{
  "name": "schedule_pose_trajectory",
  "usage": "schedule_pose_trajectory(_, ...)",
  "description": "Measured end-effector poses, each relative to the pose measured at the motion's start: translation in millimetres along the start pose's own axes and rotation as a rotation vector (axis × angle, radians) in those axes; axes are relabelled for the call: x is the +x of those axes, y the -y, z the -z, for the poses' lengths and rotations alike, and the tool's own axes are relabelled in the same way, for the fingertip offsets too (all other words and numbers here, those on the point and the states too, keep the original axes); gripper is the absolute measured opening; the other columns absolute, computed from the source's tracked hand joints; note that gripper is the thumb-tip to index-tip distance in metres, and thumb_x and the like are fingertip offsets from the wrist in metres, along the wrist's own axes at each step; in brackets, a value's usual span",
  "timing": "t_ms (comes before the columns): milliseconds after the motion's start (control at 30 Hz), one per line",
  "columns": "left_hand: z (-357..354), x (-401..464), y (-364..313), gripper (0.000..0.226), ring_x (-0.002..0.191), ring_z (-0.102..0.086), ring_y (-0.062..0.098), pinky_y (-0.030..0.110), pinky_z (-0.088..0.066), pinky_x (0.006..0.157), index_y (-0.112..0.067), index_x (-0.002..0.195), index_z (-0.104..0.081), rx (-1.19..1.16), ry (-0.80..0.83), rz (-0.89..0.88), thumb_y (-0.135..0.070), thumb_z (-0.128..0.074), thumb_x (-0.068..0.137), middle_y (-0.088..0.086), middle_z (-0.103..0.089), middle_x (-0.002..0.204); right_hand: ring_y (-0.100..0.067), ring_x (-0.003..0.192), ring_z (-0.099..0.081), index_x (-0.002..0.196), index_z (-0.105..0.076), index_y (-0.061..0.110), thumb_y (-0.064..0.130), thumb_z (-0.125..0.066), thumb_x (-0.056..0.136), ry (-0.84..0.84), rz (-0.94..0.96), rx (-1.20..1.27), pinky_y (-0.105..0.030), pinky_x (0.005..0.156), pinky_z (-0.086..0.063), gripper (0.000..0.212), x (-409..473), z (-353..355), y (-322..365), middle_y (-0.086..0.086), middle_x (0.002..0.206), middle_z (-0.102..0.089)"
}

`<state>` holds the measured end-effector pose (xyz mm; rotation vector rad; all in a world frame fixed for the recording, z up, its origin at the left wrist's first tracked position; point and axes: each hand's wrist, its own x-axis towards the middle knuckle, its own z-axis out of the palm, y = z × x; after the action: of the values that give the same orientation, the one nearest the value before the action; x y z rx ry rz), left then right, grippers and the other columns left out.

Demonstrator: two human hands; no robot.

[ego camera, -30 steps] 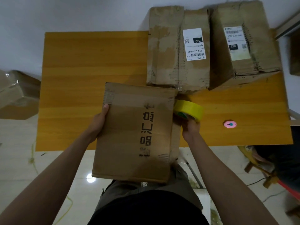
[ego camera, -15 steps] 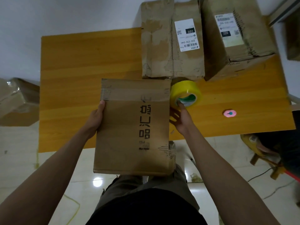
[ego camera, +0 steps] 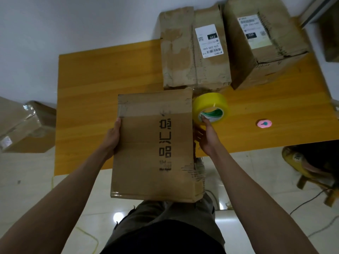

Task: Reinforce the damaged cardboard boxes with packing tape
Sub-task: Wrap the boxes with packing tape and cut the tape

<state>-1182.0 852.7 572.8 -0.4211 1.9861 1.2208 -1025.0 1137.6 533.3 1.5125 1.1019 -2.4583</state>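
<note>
A brown cardboard box (ego camera: 154, 147) with black printed characters juts over the near edge of the orange table (ego camera: 102, 85); its lower right corner is torn. My left hand (ego camera: 113, 136) grips the box's left side. My right hand (ego camera: 206, 136) holds a roll of yellow packing tape (ego camera: 211, 107) beside the box's upper right corner, one finger hooked into the roll's core and the other fingers against the box's right side. An older tape strip crosses the box's top.
Two worn cardboard boxes with white labels (ego camera: 196, 50) (ego camera: 264, 43) stand at the table's far right. A small pink cutter (ego camera: 264, 123) lies on the table right of the tape. Another box (ego camera: 23, 129) sits on the floor at left, a stool (ego camera: 311, 169) at right.
My right hand has carried the tape roll up along the box's right side, from mid-height to the upper corner. The left hand keeps its hold on the box.
</note>
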Motion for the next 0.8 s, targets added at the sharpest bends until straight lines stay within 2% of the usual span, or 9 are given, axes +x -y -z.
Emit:
schedule_pose_trajectory(100,-4.1,-1.8,0.0,0.076,0.122,-0.057,0.034,0.046,-0.048,0.095,-0.004,0.143,-0.051,-0.013,-0.015,0.007,-0.065,-0.032,0.101,0.012,-0.058,0.13,-0.026,0.11,-0.064,0.129,-0.062,0.026,0.047,-0.061,0.098,0.011,0.105,-0.067,-0.043,0.091,-0.053,0.038,-17.0,-3.8,12.7,-0.006,0.122,-0.07)
schedule_pose_trajectory(233,-22.1,1.8,-7.2,0.075,0.137,-0.044,0.035,0.051,-0.041,0.109,-0.002,0.149,-0.043,-0.005,-0.039,0.024,-0.061,-0.032,0.104,0.01,-0.045,0.151,-0.022,0.119,-0.062,0.135,-0.057,0.023,0.048,-0.076,0.086,-0.036,0.294,-0.177,-0.038,0.09,-0.054,0.058,-56.8,-17.5,54.2,0.001,0.129,-0.067)
schedule_pose_trajectory(367,-56.7,0.9,-16.8,0.071,0.14,-0.042,0.036,0.054,-0.036,0.116,-0.004,0.149,-0.044,0.03,0.094,0.101,-0.059,-0.029,0.106,0.014,-0.046,0.152,-0.003,0.096,-0.068,0.108,-0.068,0.031,0.03,-0.075,0.092,-0.052,0.595,-0.388,-0.027,0.08,-0.057,0.017,-91.1,-44.4,93.8,0.01,0.108,-0.072)
schedule_pose_trajectory(400,-62.3,-3.5,-17.8,0.065,0.138,-0.045,0.037,0.054,-0.037,0.116,-0.007,0.147,-0.048,0.053,0.174,0.096,-0.056,-0.03,0.107,0.015,-0.048,0.15,-0.01,0.089,-0.068,0.101,-0.07,0.025,0.034,-0.073,0.092,-0.085,0.658,-0.484,-0.035,0.077,-0.057,0.013,-99.4,-56.4,97.2,0.001,0.102,-0.073)
schedule_pose_trajectory(433,-67.0,-10.0,-19.4,0.054,0.132,-0.051,0.037,0.055,-0.041,0.112,-0.011,0.14,-0.055,0.066,0.256,0.056,-0.049,-0.033,0.108,0.017,-0.053,0.145,-0.021,0.083,-0.066,0.094,-0.069,0.018,0.045,-0.07,0.09,-0.129,0.707,-0.612,-0.043,0.072,-0.054,0.027,-104.6,-67.8,98.1,-0.009,0.096,-0.07)
schedule_pose_trajectory(533,-60.5,-33.6,-25.5,0.014,0.103,-0.06,0.036,0.044,-0.054,0.083,-0.017,0.11,-0.064,-0.013,0.394,-0.175,-0.02,-0.052,0.105,0.014,-0.067,0.112,-0.026,0.076,-0.054,0.073,-0.047,0.025,0.063,-0.057,0.088,-0.168,0.741,-0.989,-0.036,0.064,-0.039,0.042,-105.7,-92.6,88.3,-0.01,0.095,-0.053)
schedule_pose_trajectory(633,-35.3,-49.0,-41.4,0.025,0.109,-0.064,0.022,0.04,-0.054,0.086,-0.025,0.129,-0.059,-0.058,0.33,-0.372,-0.026,-0.048,0.107,0.002,-0.067,0.122,-0.03,0.103,-0.058,0.1,-0.056,0.018,0.052,-0.059,0.095,-0.173,0.772,-1.094,-0.038,0.076,-0.046,0.035,-111.4,-107.0,86.5,-0.011,0.121,-0.052)
schedule_pose_trajectory(700,-13.1,-48.0,-51.9,0.049,0.121,-0.062,0.015,0.039,-0.054,0.093,-0.039,0.151,-0.039,-0.099,0.323,-0.464,-0.035,-0.052,0.104,-0.009,-0.052,0.148,-0.033,0.108,-0.059,0.131,-0.05,0.019,0.059,-0.055,0.088,-0.149,0.799,-1.068,-0.046,0.082,-0.052,0.059,-114.1,-111.7,90.3,-0.011,0.125,-0.054)
schedule_pose_trajectory(800,7.5,-50.1,-77.4,0.087,0.14,-0.045,0.008,0.033,-0.047,0.103,-0.05,0.155,-0.023,0.052,0.402,-0.65,-0.051,-0.07,0.083,-0.019,-0.024,0.164,-0.032,0.117,-0.056,0.148,-0.035,0.02,0.058,-0.051,0.082,-0.122,0.825,-1.061,-0.049,0.086,-0.053,0.078,-113.9,-112.1,95.5,-0.009,0.134,-0.052)
